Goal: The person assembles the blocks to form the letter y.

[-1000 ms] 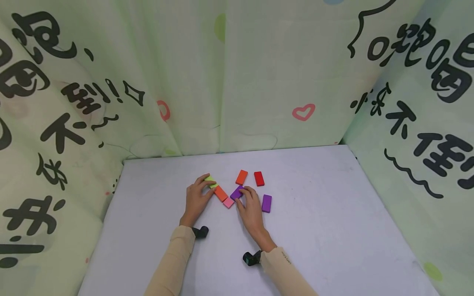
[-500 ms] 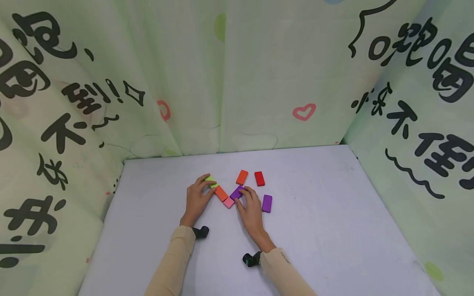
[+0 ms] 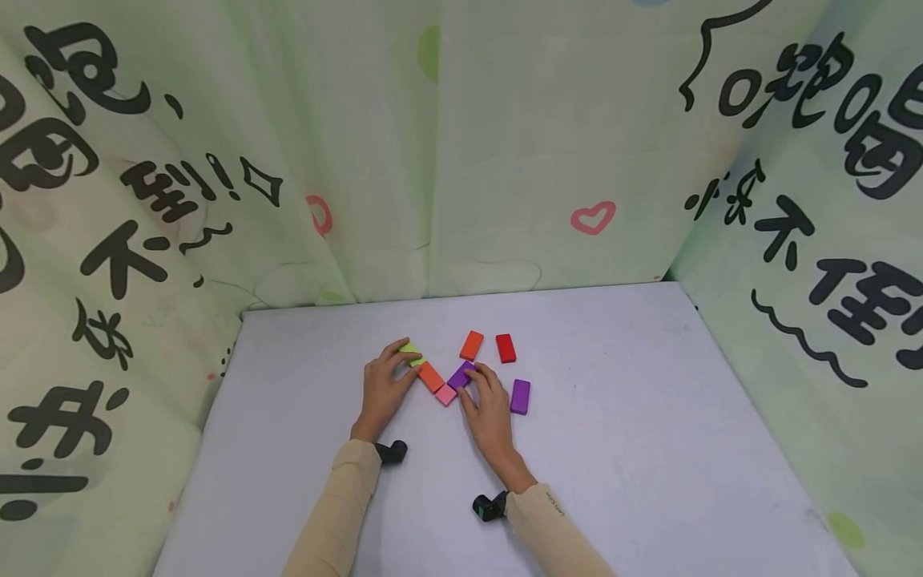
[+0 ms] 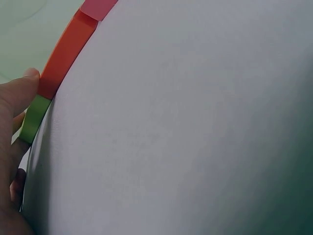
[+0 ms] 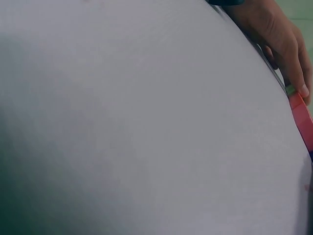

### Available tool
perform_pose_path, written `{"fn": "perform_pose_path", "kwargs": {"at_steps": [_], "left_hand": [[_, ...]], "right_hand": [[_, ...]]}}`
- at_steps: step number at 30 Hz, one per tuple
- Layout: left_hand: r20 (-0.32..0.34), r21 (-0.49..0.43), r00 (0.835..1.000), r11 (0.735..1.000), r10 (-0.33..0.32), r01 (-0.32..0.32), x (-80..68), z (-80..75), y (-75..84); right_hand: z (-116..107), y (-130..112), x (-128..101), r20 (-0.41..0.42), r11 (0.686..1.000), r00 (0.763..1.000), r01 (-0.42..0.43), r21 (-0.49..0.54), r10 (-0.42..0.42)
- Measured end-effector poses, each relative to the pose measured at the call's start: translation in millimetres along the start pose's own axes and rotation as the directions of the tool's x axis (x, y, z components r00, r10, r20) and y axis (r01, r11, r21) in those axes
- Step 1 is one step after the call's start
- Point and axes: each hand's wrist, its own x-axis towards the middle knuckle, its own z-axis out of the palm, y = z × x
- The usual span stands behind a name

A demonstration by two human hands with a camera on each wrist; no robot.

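My left hand [image 3: 384, 389] pinches a lime-green block [image 4: 35, 118] between thumb and fingers at the upper left end of a diagonal row on the table. An orange block [image 3: 430, 377] lies end to end with it, then a pink block [image 3: 445, 395] at the row's lower end. From the pink one, a purple block [image 3: 460, 377] slants up to the right, so the blocks form a V. My right hand [image 3: 492, 413] holds this purple block by thumb and fingertips, which cover part of its right side.
Behind the right hand lie a loose orange block [image 3: 472, 345] and a red block [image 3: 506, 348]. A second purple block [image 3: 520, 397] lies just right of that hand. The white table [image 3: 634, 449] is bordered by a printed pale green curtain [image 3: 505, 160].
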Motion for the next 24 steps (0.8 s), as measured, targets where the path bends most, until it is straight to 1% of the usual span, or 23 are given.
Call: {"fn": "perform_pose_path", "kwargs": {"at_steps": [7, 13, 20, 24], "left_hand": [[0.000, 0.002, 1.000, 1.000, -0.002, 0.002, 0.0, -1.0, 1.4], [0.005, 0.002, 1.000, 1.000, -0.006, 0.006, 0.5, -0.5, 0.6], [0.006, 0.004, 1.000, 1.000, -0.006, 0.006, 0.6, -0.1, 0.5], [0.005, 0.008, 1.000, 1.000, -0.006, 0.005, 0.5, -0.1, 0.7]], "right_hand": [[-0.7, -1.1, -0.5, -0.008, 0.999, 1.000, 0.025, -0.027, -0.026], [-0.4, -1.1, 0.0, 0.002, 0.999, 1.000, 0.025, -0.039, -0.025], [-1.2, -1.5, -1.1, 0.004, 0.999, 1.000, 0.021, -0.041, -0.021], [-1.3, -1.2, -1.7, -0.001, 0.999, 1.000, 0.026, -0.021, -0.026]]}}
